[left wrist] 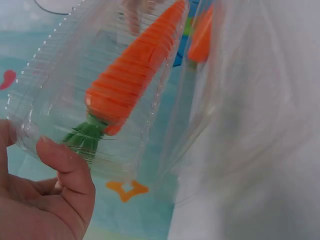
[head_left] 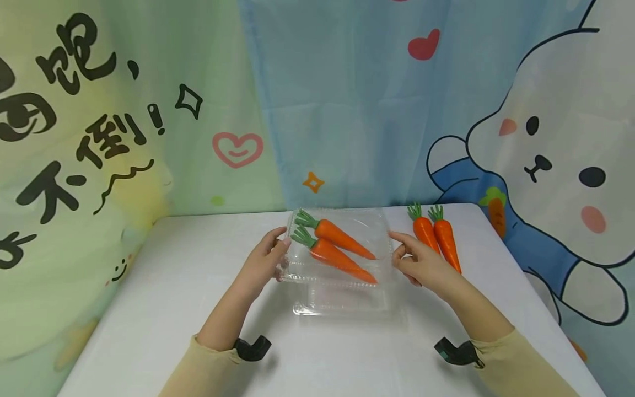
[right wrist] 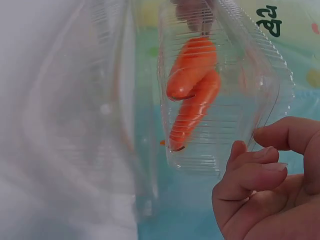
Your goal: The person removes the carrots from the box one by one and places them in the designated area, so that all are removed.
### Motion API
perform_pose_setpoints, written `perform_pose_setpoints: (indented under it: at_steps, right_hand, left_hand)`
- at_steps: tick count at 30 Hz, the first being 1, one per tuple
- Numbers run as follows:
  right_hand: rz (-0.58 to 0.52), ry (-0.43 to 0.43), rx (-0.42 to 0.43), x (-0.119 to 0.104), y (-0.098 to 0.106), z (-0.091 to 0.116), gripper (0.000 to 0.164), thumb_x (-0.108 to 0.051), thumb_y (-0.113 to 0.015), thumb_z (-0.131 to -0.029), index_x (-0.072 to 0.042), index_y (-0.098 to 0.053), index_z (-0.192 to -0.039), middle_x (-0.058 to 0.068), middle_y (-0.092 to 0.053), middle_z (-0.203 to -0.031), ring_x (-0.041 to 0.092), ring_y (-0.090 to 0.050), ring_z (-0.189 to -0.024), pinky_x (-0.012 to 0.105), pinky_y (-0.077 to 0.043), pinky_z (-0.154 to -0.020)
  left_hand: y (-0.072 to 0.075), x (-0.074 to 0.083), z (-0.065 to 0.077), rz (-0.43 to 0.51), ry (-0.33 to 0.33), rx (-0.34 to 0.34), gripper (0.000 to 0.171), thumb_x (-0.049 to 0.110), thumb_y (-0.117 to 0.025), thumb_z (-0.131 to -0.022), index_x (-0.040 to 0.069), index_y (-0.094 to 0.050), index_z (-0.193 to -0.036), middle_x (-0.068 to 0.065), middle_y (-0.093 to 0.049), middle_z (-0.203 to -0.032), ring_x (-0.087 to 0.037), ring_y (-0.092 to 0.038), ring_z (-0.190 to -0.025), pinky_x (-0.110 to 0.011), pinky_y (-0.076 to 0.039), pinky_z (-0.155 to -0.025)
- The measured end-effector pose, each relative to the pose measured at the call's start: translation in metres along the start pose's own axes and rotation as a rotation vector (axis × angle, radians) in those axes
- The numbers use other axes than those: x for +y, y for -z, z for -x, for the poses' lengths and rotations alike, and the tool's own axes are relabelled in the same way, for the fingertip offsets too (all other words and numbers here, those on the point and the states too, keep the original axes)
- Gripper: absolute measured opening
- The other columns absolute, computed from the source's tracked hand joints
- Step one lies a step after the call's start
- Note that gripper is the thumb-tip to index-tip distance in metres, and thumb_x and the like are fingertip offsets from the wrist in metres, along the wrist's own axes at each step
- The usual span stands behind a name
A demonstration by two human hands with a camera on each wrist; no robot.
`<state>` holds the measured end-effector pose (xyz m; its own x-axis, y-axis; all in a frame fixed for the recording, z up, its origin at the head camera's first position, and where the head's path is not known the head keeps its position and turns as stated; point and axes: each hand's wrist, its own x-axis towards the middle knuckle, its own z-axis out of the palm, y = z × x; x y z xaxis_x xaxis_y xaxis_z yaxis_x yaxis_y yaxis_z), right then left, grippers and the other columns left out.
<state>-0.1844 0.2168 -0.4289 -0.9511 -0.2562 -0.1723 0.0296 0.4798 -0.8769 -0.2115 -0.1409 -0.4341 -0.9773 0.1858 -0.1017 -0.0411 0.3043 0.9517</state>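
A clear plastic clamshell box [head_left: 342, 300] is held up at a tilt above the table. Two orange toy carrots [head_left: 339, 240] with green tops lie in its raised half, the tops toward the left. My left hand [head_left: 268, 256] grips the box's left edge, thumb on the near side, as the left wrist view shows too. At the opposite edge, my right hand [head_left: 416, 258] pinches the rim between finger and thumb, its other fingers curled below in the right wrist view. The other clear half [left wrist: 250, 110] hangs nearer to me, apart from the raised half.
Two more toy carrots [head_left: 436, 234] lie side by side on the white table [head_left: 198, 264], just behind my right hand. A printed curtain [head_left: 337, 110] hangs along the table's back edge. Black wrist cameras [head_left: 252, 348] sit at both cuffs.
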Motion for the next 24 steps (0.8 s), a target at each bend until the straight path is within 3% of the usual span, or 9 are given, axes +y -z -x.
perform_pose_setpoints:
  at_steps: [3, 8, 16, 24]
  right_hand:
    - [-0.007, -0.014, 0.010, 0.009, 0.000, 0.004, 0.061, -0.013, -0.055, -0.097, -0.016, -0.031, -0.153, 0.012, -0.051, -0.102, 0.017, -0.041, -0.053, 0.024, -0.039, -0.049]
    - [-0.042, -0.012, 0.014, 0.025, -0.003, 0.007, 0.059, -0.010, -0.054, -0.096, -0.015, -0.033, -0.151, 0.012, -0.049, -0.099, 0.017, -0.042, -0.055, 0.023, -0.041, -0.051]
    - [-0.080, 0.045, 0.010, 0.045, -0.012, 0.007, 0.057, -0.006, -0.053, -0.094, -0.009, -0.037, -0.148, 0.012, -0.050, -0.093, 0.017, -0.042, -0.053, 0.024, -0.043, -0.050]
    - [-0.092, 0.096, -0.005, 0.064, -0.018, 0.002, 0.056, 0.000, -0.050, -0.092, -0.005, -0.039, -0.146, 0.012, -0.051, -0.088, 0.014, -0.043, -0.053, 0.024, -0.042, -0.049]
  left_hand:
    - [-0.007, -0.010, 0.002, 0.060, 0.014, 0.004, 0.047, 0.051, -0.046, -0.101, 0.030, -0.044, -0.144, -0.012, -0.055, -0.112, -0.022, -0.057, -0.087, -0.032, -0.052, -0.061]
    - [-0.016, -0.028, 0.003, 0.132, 0.044, 0.002, 0.035, 0.036, -0.046, -0.103, 0.026, -0.048, -0.137, -0.012, -0.057, -0.101, -0.023, -0.061, -0.081, -0.035, -0.055, -0.063]
    - [-0.021, -0.050, 0.000, 0.117, 0.066, -0.001, 0.026, 0.032, -0.052, -0.101, 0.013, -0.056, -0.118, -0.006, -0.056, -0.080, -0.018, -0.054, -0.062, -0.029, -0.049, -0.054]
    - [-0.023, -0.063, 0.000, 0.089, 0.032, -0.051, 0.023, 0.028, -0.049, -0.103, 0.006, -0.055, -0.105, -0.002, -0.053, -0.063, -0.012, -0.041, -0.047, -0.023, -0.035, -0.045]
